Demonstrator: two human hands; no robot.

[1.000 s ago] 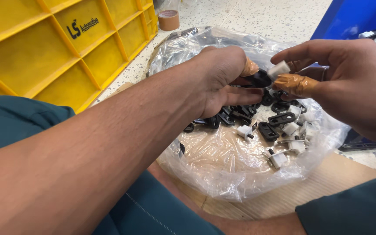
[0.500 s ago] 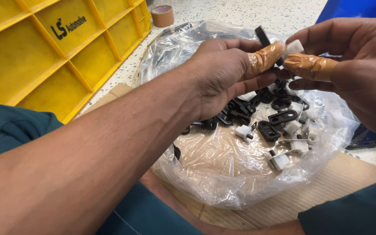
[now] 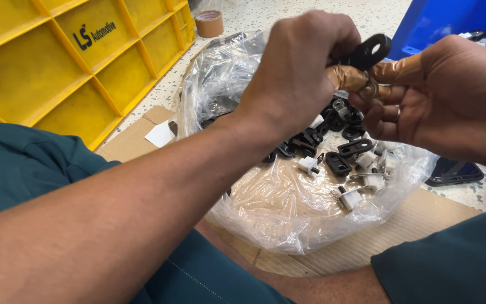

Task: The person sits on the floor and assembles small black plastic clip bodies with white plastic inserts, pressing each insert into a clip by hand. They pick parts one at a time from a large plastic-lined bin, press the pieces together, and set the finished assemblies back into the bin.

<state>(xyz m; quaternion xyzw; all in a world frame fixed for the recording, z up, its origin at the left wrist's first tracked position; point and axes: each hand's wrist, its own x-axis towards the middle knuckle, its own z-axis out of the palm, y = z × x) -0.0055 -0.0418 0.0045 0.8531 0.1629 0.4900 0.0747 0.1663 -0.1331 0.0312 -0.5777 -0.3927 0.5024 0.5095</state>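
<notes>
Both hands have risen; left hand and right hand pinch a black plastic clip, which could slip into the clear bag.

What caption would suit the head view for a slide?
Left hand and right hand hold a small black plastic clip above a clear plastic bag of black and white parts.

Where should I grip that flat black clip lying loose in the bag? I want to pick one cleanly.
Probably pinch the black clip across its long narrow sides, coming from above. It lies flat on the bag, slot up, with a little room along its edges; white parts crowd the near side.
</notes>
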